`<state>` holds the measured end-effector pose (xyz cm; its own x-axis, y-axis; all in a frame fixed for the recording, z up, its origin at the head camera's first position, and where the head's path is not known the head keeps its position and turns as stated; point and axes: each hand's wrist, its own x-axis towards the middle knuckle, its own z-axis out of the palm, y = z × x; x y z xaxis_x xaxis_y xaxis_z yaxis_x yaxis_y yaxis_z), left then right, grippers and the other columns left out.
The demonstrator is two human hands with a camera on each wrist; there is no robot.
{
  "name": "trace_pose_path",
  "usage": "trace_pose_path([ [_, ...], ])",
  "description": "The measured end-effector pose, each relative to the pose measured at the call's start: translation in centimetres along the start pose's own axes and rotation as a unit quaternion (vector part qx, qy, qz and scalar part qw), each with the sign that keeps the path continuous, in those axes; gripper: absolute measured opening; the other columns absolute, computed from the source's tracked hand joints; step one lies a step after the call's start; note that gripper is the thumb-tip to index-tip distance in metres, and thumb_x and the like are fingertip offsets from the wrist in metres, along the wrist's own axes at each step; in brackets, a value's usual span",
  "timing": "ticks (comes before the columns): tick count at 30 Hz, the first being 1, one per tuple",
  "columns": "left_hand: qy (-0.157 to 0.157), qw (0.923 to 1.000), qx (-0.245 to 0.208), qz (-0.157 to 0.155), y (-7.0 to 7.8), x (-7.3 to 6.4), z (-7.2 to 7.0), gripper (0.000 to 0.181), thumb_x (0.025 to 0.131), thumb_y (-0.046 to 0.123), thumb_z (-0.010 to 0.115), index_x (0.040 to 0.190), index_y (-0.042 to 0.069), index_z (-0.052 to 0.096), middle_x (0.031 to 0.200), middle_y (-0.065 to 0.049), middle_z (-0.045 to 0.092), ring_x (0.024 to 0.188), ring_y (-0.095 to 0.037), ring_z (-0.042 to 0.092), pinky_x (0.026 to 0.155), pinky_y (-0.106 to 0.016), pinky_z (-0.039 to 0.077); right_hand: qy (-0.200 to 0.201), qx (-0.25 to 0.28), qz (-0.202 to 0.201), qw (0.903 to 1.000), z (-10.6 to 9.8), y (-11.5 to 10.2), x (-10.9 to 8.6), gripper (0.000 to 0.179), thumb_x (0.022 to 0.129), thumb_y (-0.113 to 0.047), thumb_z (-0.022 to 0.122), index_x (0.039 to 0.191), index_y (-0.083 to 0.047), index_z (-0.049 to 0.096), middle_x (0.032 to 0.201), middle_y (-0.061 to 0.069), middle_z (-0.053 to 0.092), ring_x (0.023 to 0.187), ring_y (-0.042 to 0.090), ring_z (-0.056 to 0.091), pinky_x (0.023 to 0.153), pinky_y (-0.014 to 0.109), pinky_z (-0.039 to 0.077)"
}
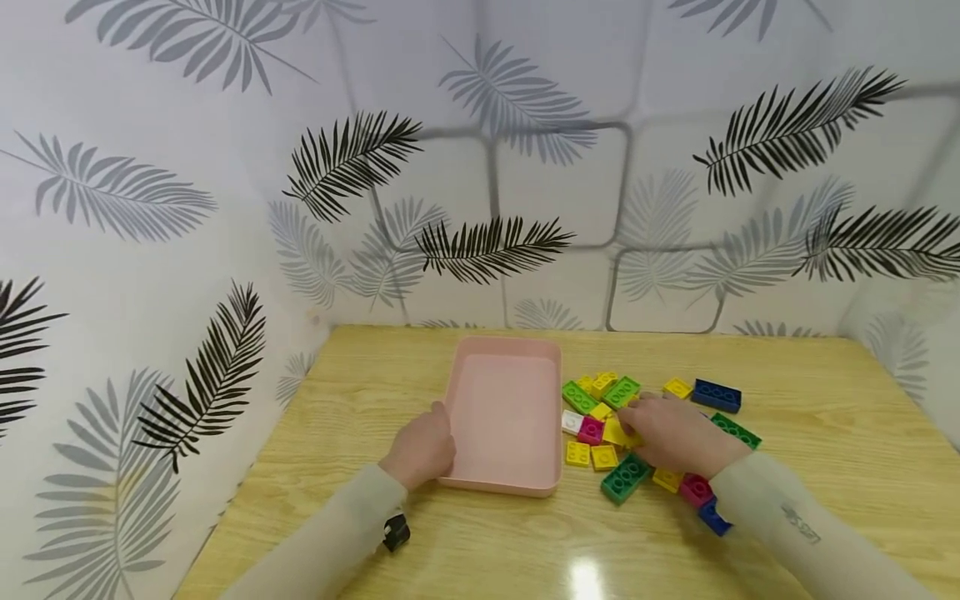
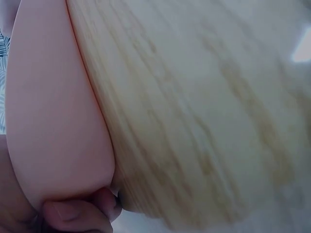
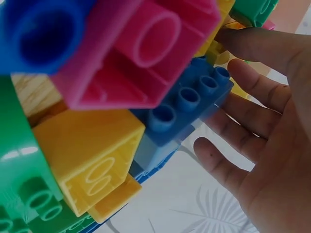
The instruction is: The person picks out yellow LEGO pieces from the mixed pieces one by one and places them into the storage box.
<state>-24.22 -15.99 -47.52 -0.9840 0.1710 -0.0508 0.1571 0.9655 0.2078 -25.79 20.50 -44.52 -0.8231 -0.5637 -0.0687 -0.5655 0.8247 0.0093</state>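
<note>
My left hand (image 1: 422, 446) grips the near left side of a shallow pink tray (image 1: 558, 417), which has nothing lying in it. In the left wrist view, curled fingertips (image 2: 73, 216) show at the tray's corner (image 2: 63, 121). To the right of the tray, my right hand (image 1: 678, 433) reaches into a pile of toy building bricks, its fingertips at a yellow brick (image 1: 618, 432). Seen from the right wrist, the fingers of the right hand (image 3: 262, 111) are spread and loosely bent beside a blue brick (image 3: 187, 97), the thumb close to small yellow pieces.
Around the right hand lie a green brick (image 1: 626, 477), a magenta brick (image 1: 696, 490), a white brick (image 1: 572, 422) and a dark blue brick (image 1: 716, 395). Leaf-patterned wall covering (image 1: 525, 192) rises behind and left of the wooden table (image 1: 480, 550).
</note>
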Motion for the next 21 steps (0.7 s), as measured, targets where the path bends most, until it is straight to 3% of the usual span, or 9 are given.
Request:
trace_pose_path([
  [5,0.013,0.9998,0.01,0.004,0.3,0.0,0.1,0.049,0.093,0.005,0.054,0.133,-0.019,0.04,0.071,-0.013,0.057,0.056,-0.019,0.054,0.052,-0.038,0.052,-0.011,0.014,0.003,0.9998,-0.2,0.1,0.1,0.018,0.084,-0.024,0.081,0.094,-0.023,0.066,0.085,-0.007,0.059,0.08,0.016,0.049,0.078,0.039,0.051],
  [13,0.008,0.9996,0.027,-0.005,0.6,-0.1,0.0,0.057,0.094,0.007,0.056,0.141,-0.018,0.037,0.078,-0.016,0.063,0.06,-0.019,0.056,0.056,-0.039,0.055,-0.021,0.029,0.016,0.9992,-0.6,0.0,0.4,0.031,0.082,-0.022,0.082,0.109,-0.02,0.07,0.106,0.0,0.068,0.093,0.019,0.062,0.089,0.047,0.055],
  [21,0.018,0.9983,0.049,-0.025,0.6,0.0,0.7,0.055,0.095,0.013,0.057,0.14,-0.014,0.04,0.072,-0.011,0.061,0.057,-0.017,0.057,0.054,-0.039,0.054,0.02,0.034,-0.011,0.9992,-2.6,-0.7,0.7,0.036,0.08,-0.017,0.081,0.113,-0.011,0.07,0.107,0.005,0.069,0.09,0.02,0.065,0.082,0.043,0.057],
])
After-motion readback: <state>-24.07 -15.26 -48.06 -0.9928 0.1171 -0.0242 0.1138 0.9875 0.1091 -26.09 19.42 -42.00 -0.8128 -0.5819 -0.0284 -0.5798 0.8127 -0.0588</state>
